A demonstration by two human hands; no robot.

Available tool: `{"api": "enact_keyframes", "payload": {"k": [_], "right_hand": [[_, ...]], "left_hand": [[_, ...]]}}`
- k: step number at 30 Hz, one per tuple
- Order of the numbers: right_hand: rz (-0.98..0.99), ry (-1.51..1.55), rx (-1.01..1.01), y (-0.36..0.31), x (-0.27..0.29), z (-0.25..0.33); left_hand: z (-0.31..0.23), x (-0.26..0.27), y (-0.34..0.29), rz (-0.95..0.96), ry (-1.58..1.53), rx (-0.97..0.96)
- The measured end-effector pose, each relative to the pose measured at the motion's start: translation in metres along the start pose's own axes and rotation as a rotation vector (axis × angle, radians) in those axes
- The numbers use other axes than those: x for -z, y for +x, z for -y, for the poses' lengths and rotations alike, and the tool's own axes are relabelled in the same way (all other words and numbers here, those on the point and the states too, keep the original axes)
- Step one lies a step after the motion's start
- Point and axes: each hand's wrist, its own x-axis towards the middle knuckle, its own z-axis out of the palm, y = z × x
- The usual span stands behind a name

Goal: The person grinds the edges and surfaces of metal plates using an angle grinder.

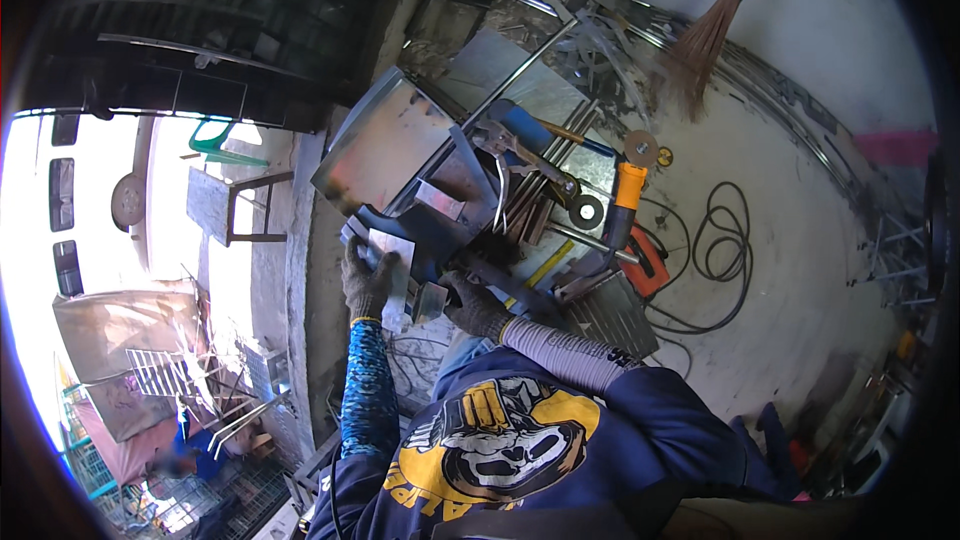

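My left hand (367,282), in a grey work glove, grips a small bent piece of sheet metal (392,246) at its edge. That piece lies against a dark curved metal part at the near side of a large sheet-metal box (392,135). My right hand (476,307), also gloved, is closed just right of a small shiny metal piece (430,302). Whatever its curled fingers hold is hidden. A dark metal bar (510,285) runs just beyond my right hand.
An orange-and-black angle grinder (628,190) and a loose grinding disc (586,211) lie to the right among metal rods. Past them are a red-orange machine (645,262) and a coiled black cable (735,240) on the floor. A broom (705,45) leans at the far wall.
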Motion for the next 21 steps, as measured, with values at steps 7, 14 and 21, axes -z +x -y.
{"api": "enact_keyframes", "payload": {"k": [7, 14, 21], "right_hand": [[-0.096, -0.066, 0.136, -0.001, -0.001, -0.006], [-0.133, -0.06, 0.033, -0.008, -0.002, 0.014], [-0.385, -0.138, -0.1, -0.031, -0.011, 0.022]], "left_hand": [[0.005, 0.0, -0.006, -0.043, -0.081, 0.042], [-0.001, 0.016, 0.023, -0.19, -0.063, -0.228], [0.014, 0.013, 0.054, -0.069, 0.017, -0.297]]}}
